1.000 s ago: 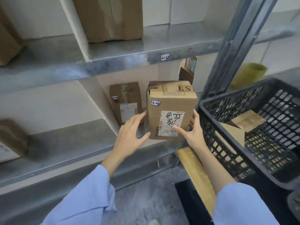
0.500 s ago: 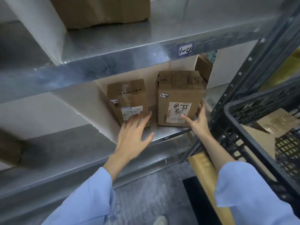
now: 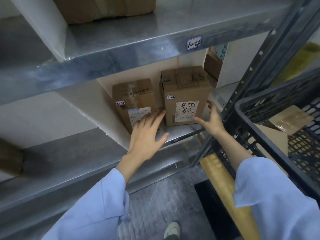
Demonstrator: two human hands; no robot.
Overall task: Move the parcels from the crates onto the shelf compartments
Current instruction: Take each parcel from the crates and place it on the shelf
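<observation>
The cardboard parcel [image 3: 186,96] marked 2-4 has slid from the shelf [image 3: 181,135] edge deeper into its compartment, beside another 2-4 parcel [image 3: 133,99]. The left hand [image 3: 147,134] and right hand [image 3: 212,122] flank it, fingers spread, gripping nothing. It looks placed; the black crate [image 3: 259,118] holds more.

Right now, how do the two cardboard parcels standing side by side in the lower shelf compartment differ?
The left parcel looks shorter and narrower than the right parcel. The left parcel's white label shows small print; the right parcel's carries large black handwriting. The left hand overlaps the left parcel's front; the right hand flanks the right parcel's right edge. Both are brown cardboard, upright, each with a small 2-4 sticker.
</observation>
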